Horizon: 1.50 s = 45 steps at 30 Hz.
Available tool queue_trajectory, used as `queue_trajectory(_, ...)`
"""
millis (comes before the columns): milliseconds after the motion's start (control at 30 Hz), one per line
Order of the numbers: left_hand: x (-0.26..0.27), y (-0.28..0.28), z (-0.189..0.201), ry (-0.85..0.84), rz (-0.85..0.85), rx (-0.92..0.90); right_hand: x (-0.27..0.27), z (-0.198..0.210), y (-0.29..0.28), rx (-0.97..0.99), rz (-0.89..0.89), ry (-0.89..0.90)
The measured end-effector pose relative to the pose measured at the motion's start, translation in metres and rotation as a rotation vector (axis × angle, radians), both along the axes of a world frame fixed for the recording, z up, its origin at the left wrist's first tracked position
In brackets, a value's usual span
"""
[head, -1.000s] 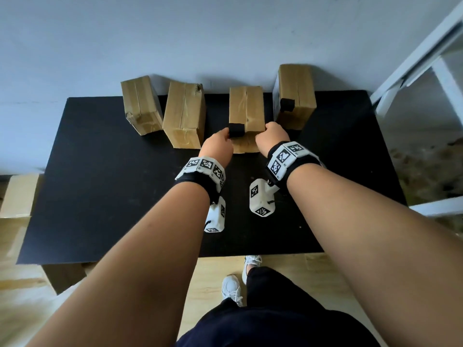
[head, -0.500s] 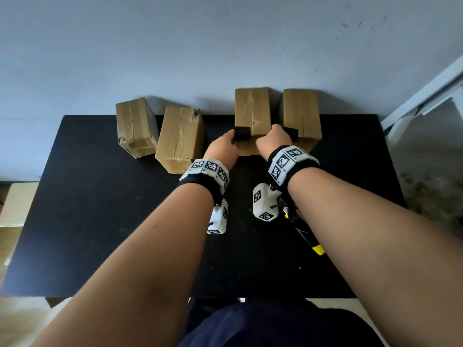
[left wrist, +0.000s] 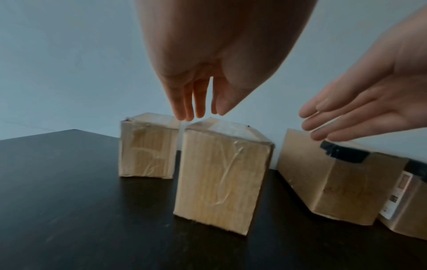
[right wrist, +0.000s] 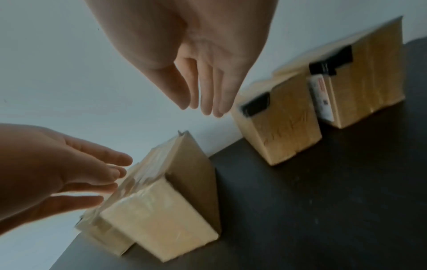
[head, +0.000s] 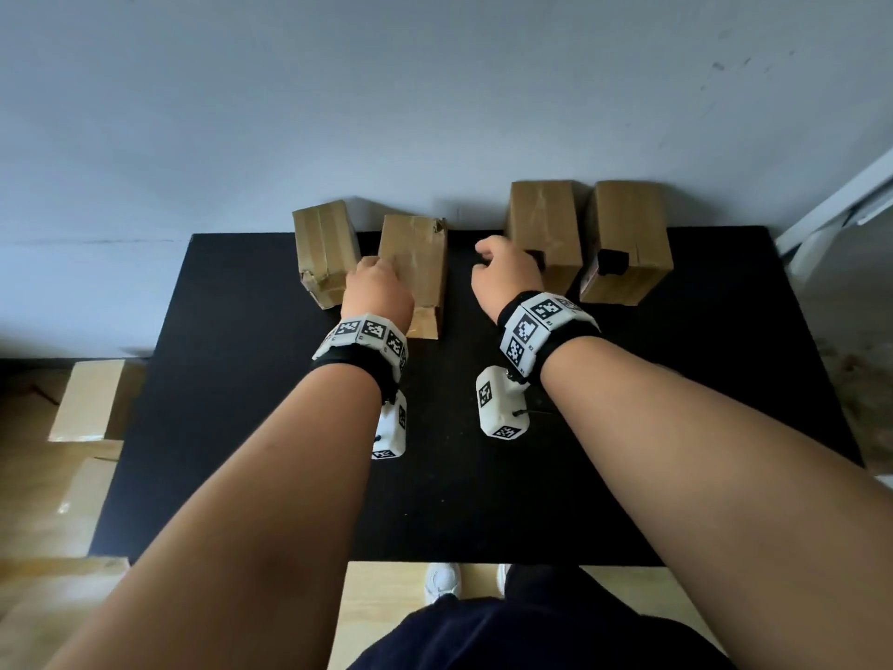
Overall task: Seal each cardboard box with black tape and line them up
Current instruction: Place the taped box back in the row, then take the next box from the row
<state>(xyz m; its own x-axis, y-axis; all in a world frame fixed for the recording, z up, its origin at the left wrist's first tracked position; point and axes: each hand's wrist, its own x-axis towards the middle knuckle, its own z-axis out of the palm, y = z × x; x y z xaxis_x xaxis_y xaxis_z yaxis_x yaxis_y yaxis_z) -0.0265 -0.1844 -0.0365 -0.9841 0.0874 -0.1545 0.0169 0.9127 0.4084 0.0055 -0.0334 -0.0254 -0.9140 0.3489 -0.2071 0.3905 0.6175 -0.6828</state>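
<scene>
Four cardboard boxes stand along the back of the black table (head: 232,427). The two right boxes (head: 543,224) (head: 628,229) stand side by side, each with a strip of black tape (head: 612,261) (left wrist: 344,153) over its front top edge. The two left boxes (head: 321,244) (head: 418,263) show only clear tape. My left hand (head: 374,282) hovers with straight fingers (left wrist: 196,106) just over the second box (left wrist: 219,179). My right hand (head: 502,268) hangs empty with relaxed fingers (right wrist: 205,98) in the gap between the second box (right wrist: 166,210) and the third box (right wrist: 282,131).
A grey wall rises right behind the boxes. Pale cardboard boxes (head: 92,398) lie on the floor left of the table. A white frame (head: 831,210) stands at the right. My shoes (head: 442,580) show below the table's near edge.
Both hands let go of the third box, which now stands beside the fourth at the back. They moved left, the left hand to above the second box.
</scene>
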Motion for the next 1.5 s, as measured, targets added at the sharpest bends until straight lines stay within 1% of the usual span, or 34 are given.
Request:
queue_trajectory(100, 0.012, -0.017, -0.004, -0.139, 0.025, 0.041, 0.005, -0.014, -0.026, -0.054, 0.060, -0.168)
queue_trajectory(200, 0.026, -0.024, -0.006, -0.143, 0.014, 0.126, 0.011, -0.022, -0.043, -0.072, 0.061, -0.244)
queue_trajectory(333, 0.038, -0.033, -0.008, -0.127, 0.045, 0.202, 0.023, -0.020, -0.044, -0.078, -0.031, -0.229)
queue_trajectory(433, 0.047, -0.036, -0.011, -0.133, 0.010, 0.172, 0.038, -0.019, -0.045, -0.099, -0.108, -0.202)
queue_trajectory(500, 0.056, -0.035, -0.013, -0.153, -0.011, 0.149, 0.051, -0.023, -0.048, -0.124, -0.155, -0.222)
queue_trajectory(567, 0.064, -0.034, -0.015, -0.172, -0.044, 0.140, 0.065, -0.028, -0.051, -0.174, -0.201, -0.255)
queue_trajectory(633, 0.071, -0.034, -0.017, -0.182, -0.071, 0.126, 0.079, -0.033, -0.053, -0.263, -0.240, -0.260)
queue_trajectory(733, 0.079, -0.033, -0.018, -0.169, -0.079, 0.127, 0.096, -0.036, -0.052, -0.342, -0.245, -0.256)
queue_trajectory(800, 0.087, -0.026, -0.017, -0.120, -0.123, 0.073, 0.101, -0.036, -0.048, -0.277, -0.231, -0.248)
queue_trajectory(867, 0.095, -0.017, -0.019, -0.075, -0.191, -0.043, 0.104, -0.037, -0.039, -0.166, -0.211, -0.256)
queue_trajectory(933, 0.098, -0.011, -0.019, -0.064, -0.220, -0.114, 0.108, -0.032, -0.031, -0.088, -0.191, -0.271)
queue_trajectory(1000, 0.097, -0.009, -0.018, -0.069, -0.240, -0.107, 0.112, -0.027, -0.021, -0.031, -0.187, -0.271)
queue_trajectory(1133, 0.096, -0.005, -0.015, -0.084, -0.418, -0.117, 0.111, -0.024, -0.005, 0.079, -0.272, -0.238)
queue_trajectory(1167, 0.096, -0.004, -0.014, -0.095, -0.443, -0.126, 0.112, -0.022, -0.003, 0.077, -0.308, -0.239)
queue_trajectory(1300, 0.089, -0.010, -0.011, -0.131, -0.495, -0.142, 0.110, -0.021, 0.000, -0.075, -0.392, -0.187)
queue_trajectory(1433, 0.083, -0.015, -0.012, -0.046, -0.508, -0.107, 0.108, -0.034, -0.008, -0.360, -0.434, -0.158)
queue_trajectory(1500, 0.083, -0.012, -0.017, -0.029, -0.520, -0.090, 0.112, -0.031, -0.017, -0.425, -0.444, -0.142)
